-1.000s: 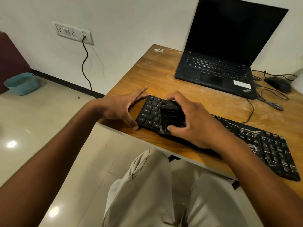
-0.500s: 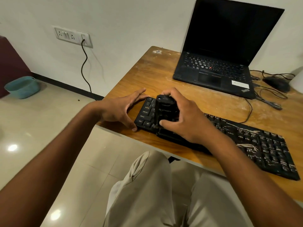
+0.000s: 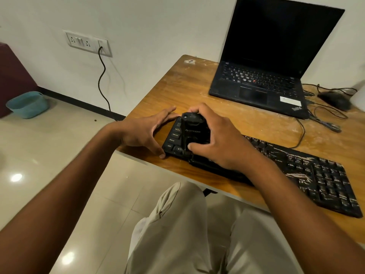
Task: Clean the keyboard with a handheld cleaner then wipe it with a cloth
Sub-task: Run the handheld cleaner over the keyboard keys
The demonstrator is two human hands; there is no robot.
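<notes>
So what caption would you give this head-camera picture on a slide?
Right hand grips a handheld cleaner on the keyboard's left end while the left hand steadies it.

A black plastic keyboard (image 3: 316, 175) streaked with whitish smears lies on a honey-brown wood-grain table (image 3: 197, 91) (pale scuffs in places). The black handheld cleaner (image 3: 192, 131) carries grey lettering. A teal plastic basket (image 3: 27, 104) stands on the glossy beige tiled floor (image 3: 49, 165).

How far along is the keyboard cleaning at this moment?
Left-end keys look clean. In hand: the right hand grips the handheld cleaner on the keyboard, steadied by the left hand. Left: white debris streaks its right half; no cloth visible, wiping not begun.
</notes>
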